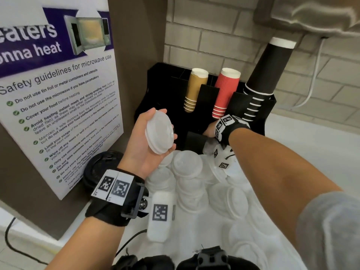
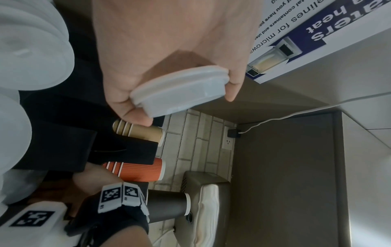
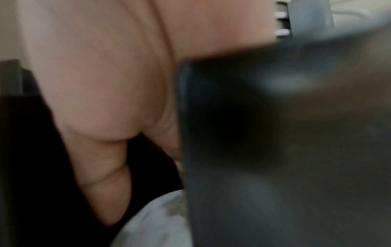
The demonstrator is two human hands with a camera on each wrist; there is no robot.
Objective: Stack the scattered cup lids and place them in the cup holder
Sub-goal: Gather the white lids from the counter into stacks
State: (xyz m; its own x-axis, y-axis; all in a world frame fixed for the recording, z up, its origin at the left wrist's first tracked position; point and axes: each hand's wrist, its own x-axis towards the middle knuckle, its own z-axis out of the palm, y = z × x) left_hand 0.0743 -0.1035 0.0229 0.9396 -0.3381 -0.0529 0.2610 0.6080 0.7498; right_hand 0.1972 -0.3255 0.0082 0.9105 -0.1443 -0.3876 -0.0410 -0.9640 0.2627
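Observation:
My left hand (image 1: 165,129) is raised in front of the black cup holder (image 1: 163,90) and grips a short stack of white translucent lids (image 1: 158,137) by the rim; in the left wrist view the same lids (image 2: 180,88) sit between thumb and fingers. My right hand (image 1: 211,131) reaches into a low front compartment of the holder, its fingers hidden behind the wrist strap. The right wrist view is blurred: it gives the thumb (image 3: 105,167), a dark holder wall (image 3: 275,150) and a white lid (image 3: 156,222) below. Several loose white lids (image 1: 189,164) lie piled on the counter under both hands.
Tan cups (image 1: 194,88), red cups (image 1: 226,92) and black cups (image 1: 266,71) stand upside down in the holder's back slots. A stack of black lids (image 1: 99,168) sits left, by the microwave poster (image 1: 58,94). A dispenser (image 1: 311,14) hangs at the upper right, above a white cable (image 1: 315,75).

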